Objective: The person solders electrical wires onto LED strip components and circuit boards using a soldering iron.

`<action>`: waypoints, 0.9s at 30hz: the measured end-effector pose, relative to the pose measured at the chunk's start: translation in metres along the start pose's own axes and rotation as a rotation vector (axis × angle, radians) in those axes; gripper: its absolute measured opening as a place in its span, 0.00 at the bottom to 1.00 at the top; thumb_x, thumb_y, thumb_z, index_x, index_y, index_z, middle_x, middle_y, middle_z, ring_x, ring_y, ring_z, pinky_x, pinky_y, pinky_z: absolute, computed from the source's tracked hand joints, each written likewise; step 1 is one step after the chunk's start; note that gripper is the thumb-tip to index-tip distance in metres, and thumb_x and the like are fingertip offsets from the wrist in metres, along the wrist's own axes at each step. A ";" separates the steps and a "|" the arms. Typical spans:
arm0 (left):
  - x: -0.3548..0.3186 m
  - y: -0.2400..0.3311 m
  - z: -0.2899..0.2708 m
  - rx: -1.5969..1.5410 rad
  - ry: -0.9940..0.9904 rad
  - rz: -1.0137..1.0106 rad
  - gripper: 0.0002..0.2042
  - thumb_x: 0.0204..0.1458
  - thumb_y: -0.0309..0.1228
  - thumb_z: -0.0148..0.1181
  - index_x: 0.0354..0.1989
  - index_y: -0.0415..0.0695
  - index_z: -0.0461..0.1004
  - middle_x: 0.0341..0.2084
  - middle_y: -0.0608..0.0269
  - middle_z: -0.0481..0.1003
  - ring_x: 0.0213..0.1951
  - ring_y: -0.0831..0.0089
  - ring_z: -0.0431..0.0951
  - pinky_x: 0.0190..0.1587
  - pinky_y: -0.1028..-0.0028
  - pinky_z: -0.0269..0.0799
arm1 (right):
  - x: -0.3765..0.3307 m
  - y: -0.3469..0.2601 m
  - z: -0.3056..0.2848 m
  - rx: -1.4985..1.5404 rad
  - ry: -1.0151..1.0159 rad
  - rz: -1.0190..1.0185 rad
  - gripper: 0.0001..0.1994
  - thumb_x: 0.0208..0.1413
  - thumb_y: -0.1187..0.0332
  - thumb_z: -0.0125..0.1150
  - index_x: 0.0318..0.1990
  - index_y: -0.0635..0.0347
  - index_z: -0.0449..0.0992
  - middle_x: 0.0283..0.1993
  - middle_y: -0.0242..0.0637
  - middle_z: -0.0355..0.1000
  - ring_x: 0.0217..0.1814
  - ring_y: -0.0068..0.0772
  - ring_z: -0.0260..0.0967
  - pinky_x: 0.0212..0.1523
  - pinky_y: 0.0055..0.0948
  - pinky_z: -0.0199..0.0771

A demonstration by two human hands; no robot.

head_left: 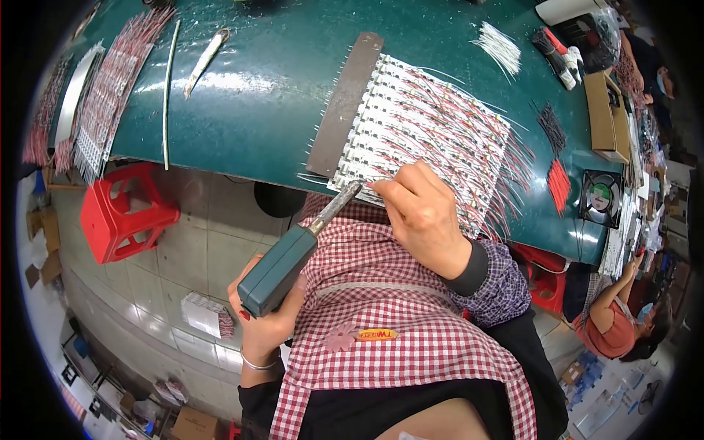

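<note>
My left hand [270, 312] is wrapped round the handle of a dark green soldering gun [275, 271]. Its metal barrel points up and right, and the tip reaches the near left corner of a white panel of small circuit boards [378, 136]. Many red, white and black wires cover that panel. My right hand [422, 209] is over the panel's near edge, thumb and forefinger pinched close beside the tip; what they hold is too small to make out. Along the panel's left side lies a long brown bar [346, 103], with thin wire ends sticking out past it.
On the green table [242, 125] are a white stick [170, 95], tweezers-like wrapped tool [207, 62], white wires [499, 50], red pieces [559, 187] and a small black fan [600, 196]. More wired panels [121, 88] lie left. A red stool [125, 213] stands below. Another person [609, 323] sits right.
</note>
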State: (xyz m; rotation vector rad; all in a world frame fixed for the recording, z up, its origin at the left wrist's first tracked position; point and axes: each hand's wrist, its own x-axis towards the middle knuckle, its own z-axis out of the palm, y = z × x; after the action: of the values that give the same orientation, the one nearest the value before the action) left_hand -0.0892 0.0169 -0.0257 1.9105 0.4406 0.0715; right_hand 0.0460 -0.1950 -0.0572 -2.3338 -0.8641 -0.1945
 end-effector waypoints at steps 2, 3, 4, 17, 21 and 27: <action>-0.002 -0.003 0.000 -0.010 0.000 -0.014 0.09 0.40 0.20 0.66 0.32 0.33 0.77 0.26 0.56 0.77 0.25 0.70 0.78 0.29 0.76 0.71 | -0.001 0.000 0.000 -0.007 -0.011 -0.006 0.09 0.42 0.81 0.60 0.34 0.62 0.77 0.29 0.36 0.64 0.32 0.36 0.63 0.30 0.32 0.67; -0.003 -0.006 0.000 -0.030 0.016 -0.020 0.09 0.40 0.20 0.66 0.33 0.32 0.77 0.27 0.56 0.78 0.26 0.71 0.78 0.30 0.76 0.72 | -0.001 0.000 0.000 -0.010 -0.014 -0.008 0.09 0.42 0.81 0.60 0.34 0.63 0.77 0.29 0.36 0.64 0.32 0.36 0.63 0.31 0.32 0.67; -0.005 -0.008 0.000 -0.051 0.033 -0.025 0.09 0.41 0.20 0.66 0.33 0.32 0.78 0.27 0.56 0.78 0.27 0.71 0.79 0.30 0.77 0.73 | -0.001 0.000 0.000 -0.010 -0.014 -0.008 0.09 0.42 0.81 0.60 0.34 0.63 0.77 0.29 0.36 0.64 0.32 0.36 0.63 0.31 0.32 0.67; -0.016 -0.008 0.000 -0.169 0.159 -0.114 0.11 0.41 0.20 0.69 0.34 0.31 0.78 0.28 0.58 0.81 0.28 0.75 0.79 0.31 0.77 0.74 | -0.001 0.001 0.004 0.042 0.084 -0.018 0.08 0.42 0.82 0.62 0.33 0.64 0.76 0.30 0.37 0.66 0.33 0.38 0.64 0.31 0.34 0.67; -0.018 -0.009 0.001 -0.191 0.182 -0.102 0.11 0.41 0.20 0.69 0.34 0.31 0.78 0.29 0.58 0.81 0.28 0.75 0.79 0.31 0.77 0.74 | -0.005 -0.004 0.003 0.066 0.128 -0.040 0.09 0.41 0.83 0.62 0.33 0.64 0.76 0.30 0.36 0.67 0.33 0.38 0.64 0.30 0.34 0.67; -0.018 -0.013 0.001 -0.153 0.152 -0.062 0.12 0.40 0.20 0.69 0.35 0.31 0.78 0.29 0.57 0.81 0.28 0.74 0.80 0.32 0.76 0.74 | -0.010 -0.006 0.009 0.104 0.108 -0.013 0.12 0.39 0.85 0.65 0.34 0.62 0.78 0.28 0.36 0.69 0.31 0.38 0.65 0.30 0.33 0.66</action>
State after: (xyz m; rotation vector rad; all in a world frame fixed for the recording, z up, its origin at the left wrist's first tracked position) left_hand -0.1096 0.0139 -0.0350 1.7461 0.5805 0.2048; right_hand 0.0337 -0.1915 -0.0640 -2.2011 -0.8167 -0.2721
